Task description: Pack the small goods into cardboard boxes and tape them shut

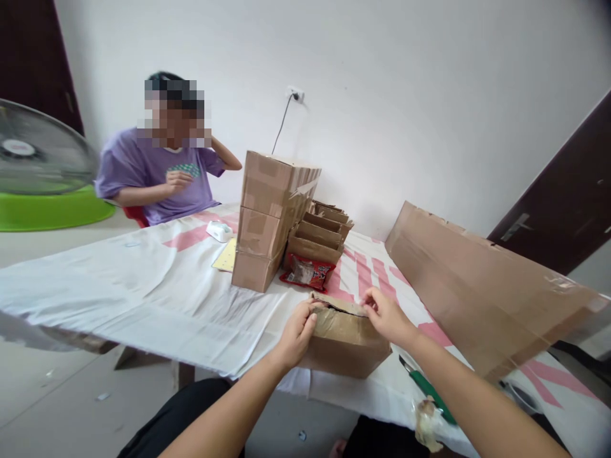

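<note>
The small cardboard box [344, 340] is sitting at the near edge of the table [143, 286], overhanging slightly, its top flaps half closed. The left hand [296, 334] is gripping the left corner, thumb on the flap; the right hand [386, 315] is pinching the flap's right end. Pressing too hard could be tipping the box off the edge, I'd say. A green-handled knife [427, 388] is lying right under the right forearm, risking a nick, and the red packet [307, 272] is lying just behind.

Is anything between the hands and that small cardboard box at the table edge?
Nothing visible. The left hand and right hand both already touch the top flaps of the small cardboard box. The red packet lies behind it.
</note>
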`<state>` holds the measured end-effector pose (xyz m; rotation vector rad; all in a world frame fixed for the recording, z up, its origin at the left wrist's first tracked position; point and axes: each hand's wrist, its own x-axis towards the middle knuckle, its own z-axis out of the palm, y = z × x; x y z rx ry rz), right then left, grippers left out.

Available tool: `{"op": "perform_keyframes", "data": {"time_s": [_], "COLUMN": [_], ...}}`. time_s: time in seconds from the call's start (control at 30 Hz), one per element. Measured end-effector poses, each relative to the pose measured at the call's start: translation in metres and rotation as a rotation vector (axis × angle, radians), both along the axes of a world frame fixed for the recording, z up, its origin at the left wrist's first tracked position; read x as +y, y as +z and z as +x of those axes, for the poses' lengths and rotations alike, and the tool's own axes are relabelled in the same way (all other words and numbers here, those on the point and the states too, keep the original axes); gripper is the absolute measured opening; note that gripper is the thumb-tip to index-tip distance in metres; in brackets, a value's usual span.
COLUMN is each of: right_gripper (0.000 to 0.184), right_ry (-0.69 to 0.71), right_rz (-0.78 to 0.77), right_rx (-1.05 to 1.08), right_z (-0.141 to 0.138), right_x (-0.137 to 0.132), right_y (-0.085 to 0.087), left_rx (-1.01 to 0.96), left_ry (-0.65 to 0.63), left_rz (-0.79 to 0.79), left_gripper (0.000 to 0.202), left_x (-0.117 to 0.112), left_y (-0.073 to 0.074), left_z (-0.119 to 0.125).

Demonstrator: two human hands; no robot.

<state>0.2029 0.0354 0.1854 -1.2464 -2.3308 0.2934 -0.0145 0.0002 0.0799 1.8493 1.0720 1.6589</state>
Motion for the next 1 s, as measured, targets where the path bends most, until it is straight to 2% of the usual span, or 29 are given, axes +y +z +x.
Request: {"op": "perform_keyframes", "data": {"time_s": [0.13,0.33,0.43,0.57,0.73,0.87,1.0], "right_gripper": [0.008,0.015,0.021,0.022,0.011,0.008,0.008], "right_ry": [-0.082,0.036,0.069,0.142,0.223,0.212,0.209], "right_rz": [-0.078,-0.08,-0.062,0.122,0.316,0.371,0.39], "right_rx": [0.028,-0.027,-0.052,-0.211,-0.439,-0.565,-0.573], "right_z": [0.012,0.01,0.011,0.013,0.009,0.003,0.0], "right_x": [0.007,0.007,0.005,-0.002,-0.007,-0.002,0.002], "right_y": [0.0,-0.012,-0.015,-0.012,-0.014,-0.019,-0.021], "left_rx": [-0.007,0.032,0.072,0.129,0.135,0.141,0.144], "left_ry": [0.01,0.056,0.126,0.18,0.191,0.177,0.168], "left_rz": [0.003,0.013,0.014,0.021,0.007,0.014,0.029], "left_gripper": [0.031,0.029,0.026,0.023,0.022,0.024,0.024], "left_x": [0.0,0.005,0.007,0.008,0.009,0.012,0.013], "left_y": [0.001,-0.002,-0.004,-0.001,0.004,0.003,0.001], "left_z": [0.001,0.002,0.003,0.004,0.004,0.005,0.004]}}
